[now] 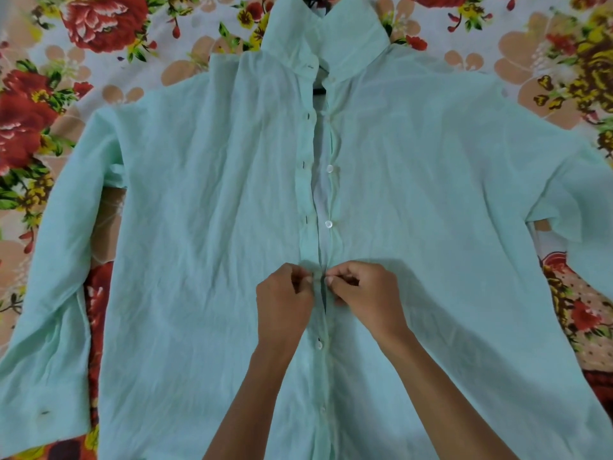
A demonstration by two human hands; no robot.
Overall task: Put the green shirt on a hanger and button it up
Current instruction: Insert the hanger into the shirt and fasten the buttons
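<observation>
Here, in the head view, the green shirt (199,227) is lying flat, front up, on a floral bedsheet (99,34), with a dark hanger (320,89) showing inside the collar. The left hand (285,300) is pinching the buttonhole edge of the placket; the right hand (365,290) is pinching the button edge, fingertips nearly meeting. Two buttons (329,168) above are lying undone.

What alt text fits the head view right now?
Both hands, left hand and right hand, pinch the front placket of a pale green shirt lying flat on a floral bedsheet. Lower buttons are fastened, upper ones open; a dark hanger shows at the collar.
</observation>
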